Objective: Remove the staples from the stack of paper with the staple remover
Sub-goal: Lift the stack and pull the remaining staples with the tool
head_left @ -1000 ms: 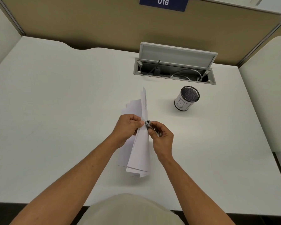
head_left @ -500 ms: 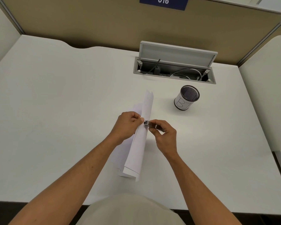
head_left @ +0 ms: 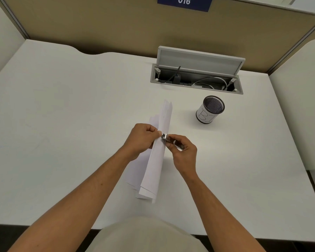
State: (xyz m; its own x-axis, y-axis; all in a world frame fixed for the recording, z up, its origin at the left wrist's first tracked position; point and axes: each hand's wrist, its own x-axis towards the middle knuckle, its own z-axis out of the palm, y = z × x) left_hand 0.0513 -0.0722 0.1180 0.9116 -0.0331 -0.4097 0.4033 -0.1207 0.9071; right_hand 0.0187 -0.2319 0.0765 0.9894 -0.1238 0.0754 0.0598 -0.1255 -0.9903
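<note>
At frame centre, the left hand (head_left: pixel 141 138) pinches the stack of paper (head_left: pixel 155 159); the right hand (head_left: pixel 185 151) fingers pinch the staple remover (head_left: pixel 165 136) against it. The mesh cup (head_left: pixel 210 110) upper right shows nothing inside.

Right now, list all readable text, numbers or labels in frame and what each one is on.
"016": white digits on the blue sign fixed to the tan partition at the back of the desk.
"BI": large hand-drawn letters on the white wrap of the mesh pen cup; the second letter is partly turned away, so that reading is unsure.
Stack of paper: no print can be made out.
Staple remover: no marking legible.
</note>
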